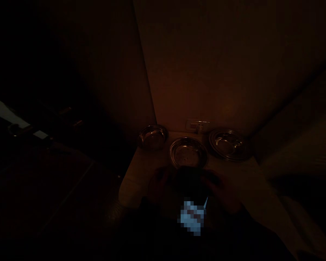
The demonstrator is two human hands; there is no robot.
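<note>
The light is very dim. My left hand (159, 181) and my right hand (217, 186) are at the near side of a small table, one on each side of a dark object (190, 178). The fingers of both hands appear curled at its sides, but its kind is lost in the dark. Just beyond it sits a round metal bowl (188, 154), its lower rim partly covered by the dark object. Another metal bowl (153, 137) stands at the table's back left. A wide-rimmed metal dish (228, 145) is at the back right.
The pale table (136, 181) meets a wall behind, where a socket plate (197, 125) with a plug shows. A pixelated pale badge (192, 217) hangs below my hands. To the left, the dark floor (65, 199) has a light seam.
</note>
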